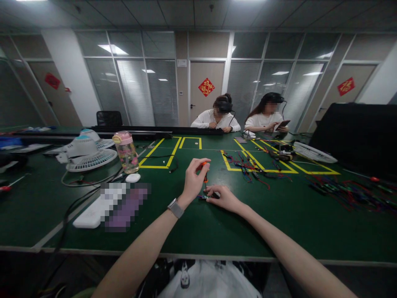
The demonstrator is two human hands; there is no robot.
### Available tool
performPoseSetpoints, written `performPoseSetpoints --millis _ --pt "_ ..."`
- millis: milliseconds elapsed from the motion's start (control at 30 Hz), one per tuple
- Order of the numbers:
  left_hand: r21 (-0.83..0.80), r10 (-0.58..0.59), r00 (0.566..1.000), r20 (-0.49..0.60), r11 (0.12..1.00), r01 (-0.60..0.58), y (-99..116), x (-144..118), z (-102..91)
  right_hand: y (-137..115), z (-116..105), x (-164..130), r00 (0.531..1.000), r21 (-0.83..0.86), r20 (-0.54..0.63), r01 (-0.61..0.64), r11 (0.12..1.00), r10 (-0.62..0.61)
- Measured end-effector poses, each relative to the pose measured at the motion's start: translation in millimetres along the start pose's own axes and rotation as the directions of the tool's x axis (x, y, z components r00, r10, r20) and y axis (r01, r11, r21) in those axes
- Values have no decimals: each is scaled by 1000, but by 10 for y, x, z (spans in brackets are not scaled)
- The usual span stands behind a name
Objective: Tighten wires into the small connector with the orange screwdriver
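Your left hand (194, 178) holds a slim, orange-handled screwdriver (206, 179) upright over the small green circuit board (203, 198) on the dark-green counter (235, 236), your right hand (226, 198) pinching that board, likely so it can't skid; loose red-and-blue-wired modules (248, 166) lie beyond it rightward, probably kept apart.

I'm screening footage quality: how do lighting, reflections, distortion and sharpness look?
Head view: lower corners dark; bright reflections show in the glass partition; wide-angle distortion slants the left door; the circuit board below the screwdriver looks soft, details unreadable.
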State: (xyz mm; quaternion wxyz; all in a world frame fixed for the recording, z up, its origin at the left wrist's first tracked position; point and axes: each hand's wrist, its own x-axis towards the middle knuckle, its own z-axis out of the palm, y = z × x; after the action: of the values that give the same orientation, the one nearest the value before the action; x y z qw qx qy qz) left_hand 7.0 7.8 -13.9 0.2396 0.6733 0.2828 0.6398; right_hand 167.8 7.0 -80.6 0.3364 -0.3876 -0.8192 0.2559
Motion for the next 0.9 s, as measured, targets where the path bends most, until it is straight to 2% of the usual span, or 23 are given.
performPoseSetpoints --millis 200,433,667,767,900 --pt "-68 4 996 85 998 2 29 -18 15 -26 -5 5 1000 -1 -8 4 1000 -4" --pt "154 85 996 -4 985 -83 57 -9 -25 -14 1 1 1000 8 -17 -5 1000 6" --pt "-6 40 994 100 999 -39 47 -16 -5 -15 0 5 1000 6 -13 6 1000 -6" --pt "5 44 997 66 999 -45 19 -15 1 -23 -3 7 1000 0 0 4 1000 -4" --pt "148 101 995 -14 984 -98 22 -5 -17 -25 -7 5 1000 -9 10 -6 1000 6"
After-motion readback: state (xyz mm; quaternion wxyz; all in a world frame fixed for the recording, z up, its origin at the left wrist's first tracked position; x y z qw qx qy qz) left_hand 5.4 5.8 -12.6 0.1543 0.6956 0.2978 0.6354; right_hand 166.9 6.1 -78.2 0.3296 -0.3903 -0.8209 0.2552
